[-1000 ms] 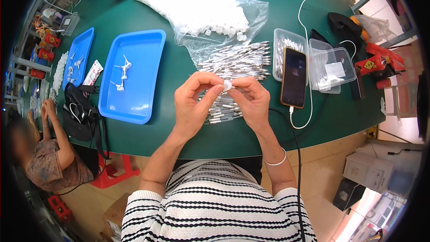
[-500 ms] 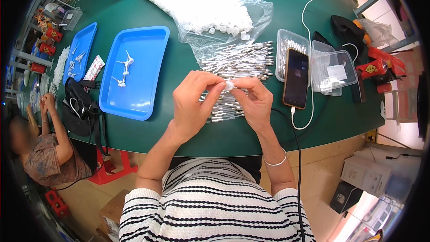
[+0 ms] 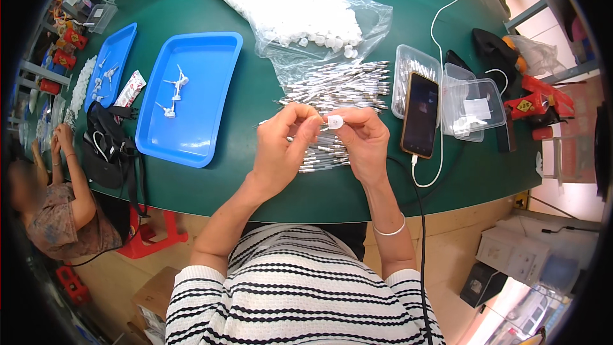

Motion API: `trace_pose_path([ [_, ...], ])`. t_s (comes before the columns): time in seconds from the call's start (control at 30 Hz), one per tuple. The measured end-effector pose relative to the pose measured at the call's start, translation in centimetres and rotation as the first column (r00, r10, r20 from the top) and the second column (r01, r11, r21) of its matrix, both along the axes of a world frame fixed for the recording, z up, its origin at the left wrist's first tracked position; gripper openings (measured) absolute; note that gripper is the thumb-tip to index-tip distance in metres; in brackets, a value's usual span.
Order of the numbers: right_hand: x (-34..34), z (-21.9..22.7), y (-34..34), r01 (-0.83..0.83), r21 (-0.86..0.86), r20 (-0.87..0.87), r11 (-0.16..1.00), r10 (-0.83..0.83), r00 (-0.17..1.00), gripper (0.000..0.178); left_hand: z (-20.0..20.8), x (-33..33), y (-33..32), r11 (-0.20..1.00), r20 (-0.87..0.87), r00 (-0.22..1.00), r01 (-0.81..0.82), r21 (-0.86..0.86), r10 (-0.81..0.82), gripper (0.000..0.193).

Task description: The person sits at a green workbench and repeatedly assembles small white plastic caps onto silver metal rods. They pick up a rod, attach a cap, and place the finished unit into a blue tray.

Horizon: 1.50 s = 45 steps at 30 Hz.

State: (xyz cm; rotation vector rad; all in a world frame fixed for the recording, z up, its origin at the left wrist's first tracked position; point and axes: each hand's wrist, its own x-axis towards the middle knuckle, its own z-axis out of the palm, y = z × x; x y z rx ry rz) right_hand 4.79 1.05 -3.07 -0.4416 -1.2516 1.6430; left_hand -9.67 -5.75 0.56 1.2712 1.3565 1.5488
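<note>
Above the near part of the green table, my two hands meet at the fingertips. My right hand [image 3: 365, 144] pinches a small white plastic cap [image 3: 335, 122] between thumb and forefinger. My left hand [image 3: 280, 144] is closed in a pinch on a thin rod [image 3: 260, 124], whose end pokes out past its knuckles; the rest is mostly hidden by the fingers. The rod's other end seems to be at the cap, but I cannot tell whether it is inside. Beneath and behind the hands lies a heap of thin white-and-metal rods [image 3: 338, 86].
Behind the heap lies an open clear bag [image 3: 287, 6] of white caps. A blue tray [image 3: 214, 105] holds white assembled parts [image 3: 177, 89]. To the right are a phone [image 3: 419, 115] with a cable, a clear box [image 3: 400, 57] of rods and clear lids [image 3: 469, 92]. Another person [image 3: 76, 217] sits left.
The white cap has turned and shows more of its face between my fingertips. A rod end now sticks out left of my left hand. The view has shifted slightly.
</note>
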Motion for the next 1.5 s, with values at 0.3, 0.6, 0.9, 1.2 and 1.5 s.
trace_pose_path([
  [0.3,-0.2,0.3,0.2,-0.071,0.020,-0.073,0.997,0.072,0.995,0.014,0.8,-0.3,0.0,0.993,-0.167,0.981,0.090,-0.072,-0.101,0.024],
  [0.6,0.1,0.5,0.1,0.048,0.168,0.105,0.985,-0.066,0.992,0.015,0.8,-1.4,0.7,0.934,0.281,0.916,0.332,-0.130,-0.286,0.022],
  [0.9,-0.4,0.6,-0.3,0.241,0.566,0.213,0.788,-0.422,0.881,0.021,1.0,-0.3,0.0,0.985,-0.328,0.933,-0.108,0.136,0.148,0.011],
  [1.2,-0.2,0.5,-0.5,0.108,0.154,0.101,0.982,-0.124,0.987,0.018,0.3,-0.8,-0.1,0.993,0.043,0.999,-0.011,-0.122,0.016,0.016],
  [1.5,-0.1,-0.1,-0.3,0.006,0.064,0.035,0.998,-0.009,0.999,0.019,-0.1,-0.9,-0.1,0.989,0.263,0.957,0.138,-0.059,-0.118,0.024],
])
